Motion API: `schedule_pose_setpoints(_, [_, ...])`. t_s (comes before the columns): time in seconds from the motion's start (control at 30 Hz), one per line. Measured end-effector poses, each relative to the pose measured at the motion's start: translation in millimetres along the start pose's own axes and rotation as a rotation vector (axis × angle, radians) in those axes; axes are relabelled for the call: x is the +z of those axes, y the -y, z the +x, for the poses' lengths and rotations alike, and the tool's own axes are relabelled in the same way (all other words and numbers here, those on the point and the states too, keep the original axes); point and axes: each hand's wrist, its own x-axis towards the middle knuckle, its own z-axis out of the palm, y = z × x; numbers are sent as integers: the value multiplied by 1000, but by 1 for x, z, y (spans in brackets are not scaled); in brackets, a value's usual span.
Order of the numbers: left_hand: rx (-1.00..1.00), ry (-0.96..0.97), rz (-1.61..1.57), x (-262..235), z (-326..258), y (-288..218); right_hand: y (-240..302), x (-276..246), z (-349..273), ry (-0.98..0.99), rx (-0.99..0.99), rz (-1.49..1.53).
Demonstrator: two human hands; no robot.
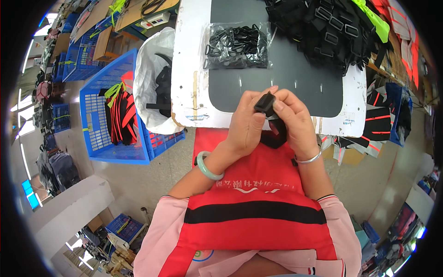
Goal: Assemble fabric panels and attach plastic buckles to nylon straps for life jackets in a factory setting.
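Over the near edge of the table, my left hand (248, 123) and my right hand (299, 121) are closed together on a black webbing strap (265, 104). Its folded end stands up between my thumbs and fingertips. The rest of the strap hangs below my fingers in front of the red apron. Whether a buckle sits inside the fold cannot be made out. Beyond my hands lies a clear plastic bag (237, 46) of black plastic buckles. At the far right of the table is a heap of black straps (330, 34) with rectangular buckles on them.
The white table (191, 99) has a dark inset top (309, 99). To its left stand a white sack (150, 111) holding black pieces and a blue crate (117, 154) with black and red-orange pieces. Grey, black and orange pieces (378, 124) hang at the right.
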Motion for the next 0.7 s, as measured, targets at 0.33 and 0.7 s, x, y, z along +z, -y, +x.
schedule_pose_setpoints(0.33, [54, 218, 46, -37, 9, -4, 5, -20, -2, 131, -21, -155])
schedule_pose_setpoints(0.7, [-58, 280, -16, -43, 5, -18, 15, -38, -10, 158, -287, 123])
